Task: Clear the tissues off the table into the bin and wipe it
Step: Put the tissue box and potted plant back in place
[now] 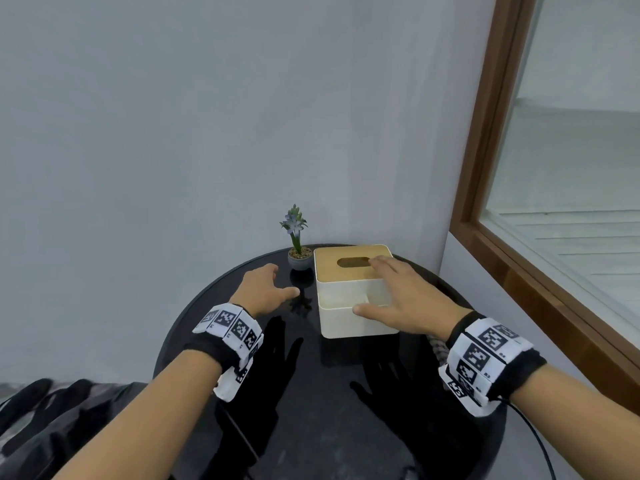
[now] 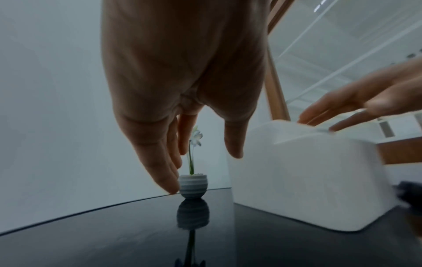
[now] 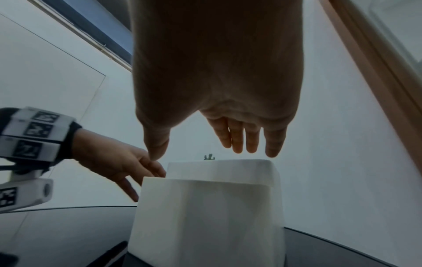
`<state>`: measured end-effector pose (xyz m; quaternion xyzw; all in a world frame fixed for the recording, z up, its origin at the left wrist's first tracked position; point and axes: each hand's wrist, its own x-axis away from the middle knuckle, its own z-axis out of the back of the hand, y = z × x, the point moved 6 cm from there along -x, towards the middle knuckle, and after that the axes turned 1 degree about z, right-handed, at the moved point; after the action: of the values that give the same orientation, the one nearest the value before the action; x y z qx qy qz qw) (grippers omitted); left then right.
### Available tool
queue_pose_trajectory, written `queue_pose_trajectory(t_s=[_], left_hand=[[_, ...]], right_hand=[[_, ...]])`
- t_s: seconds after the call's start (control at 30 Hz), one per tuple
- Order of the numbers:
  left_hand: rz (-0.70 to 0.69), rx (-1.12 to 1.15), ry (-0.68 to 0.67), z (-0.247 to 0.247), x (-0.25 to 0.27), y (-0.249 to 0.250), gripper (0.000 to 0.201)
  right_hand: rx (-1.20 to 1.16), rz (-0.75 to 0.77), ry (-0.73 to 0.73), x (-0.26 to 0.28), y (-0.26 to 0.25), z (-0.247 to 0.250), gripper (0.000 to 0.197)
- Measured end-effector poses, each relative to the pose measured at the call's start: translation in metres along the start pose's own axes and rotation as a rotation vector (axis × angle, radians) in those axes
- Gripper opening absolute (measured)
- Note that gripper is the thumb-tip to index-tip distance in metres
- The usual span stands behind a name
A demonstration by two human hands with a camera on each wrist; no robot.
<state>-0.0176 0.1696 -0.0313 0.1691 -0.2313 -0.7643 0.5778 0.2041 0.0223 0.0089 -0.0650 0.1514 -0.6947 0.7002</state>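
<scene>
A white tissue box with a wooden slotted lid stands on the far right of the round black table. My right hand is spread open just above the box, fingertips by the lid slot and thumb over the front rim; in the right wrist view the right hand hangs a little above the box. My left hand hovers open and empty over the table, left of the box. No loose tissue or bin is in view.
A small potted flower stands just left of the box, close to my left fingers. A grey patterned thing lies partly hidden under my right wrist. A wall lies behind, a wood-framed window to the right, dark fabric lower left.
</scene>
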Motion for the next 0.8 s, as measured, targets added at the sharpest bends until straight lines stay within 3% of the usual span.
queue_pose_trajectory(t_s=[0.33,0.8], left_hand=[[0.038,0.007,0.003,-0.012,-0.072,-0.002,0.087],[0.067,-0.009,-0.005,-0.032,-0.121,0.003,0.067]], right_hand=[[0.071,0.022,-0.020,-0.012,-0.005,-0.007,0.094],[0.166,0.050,-0.028,-0.009,-0.001,-0.018,0.094]])
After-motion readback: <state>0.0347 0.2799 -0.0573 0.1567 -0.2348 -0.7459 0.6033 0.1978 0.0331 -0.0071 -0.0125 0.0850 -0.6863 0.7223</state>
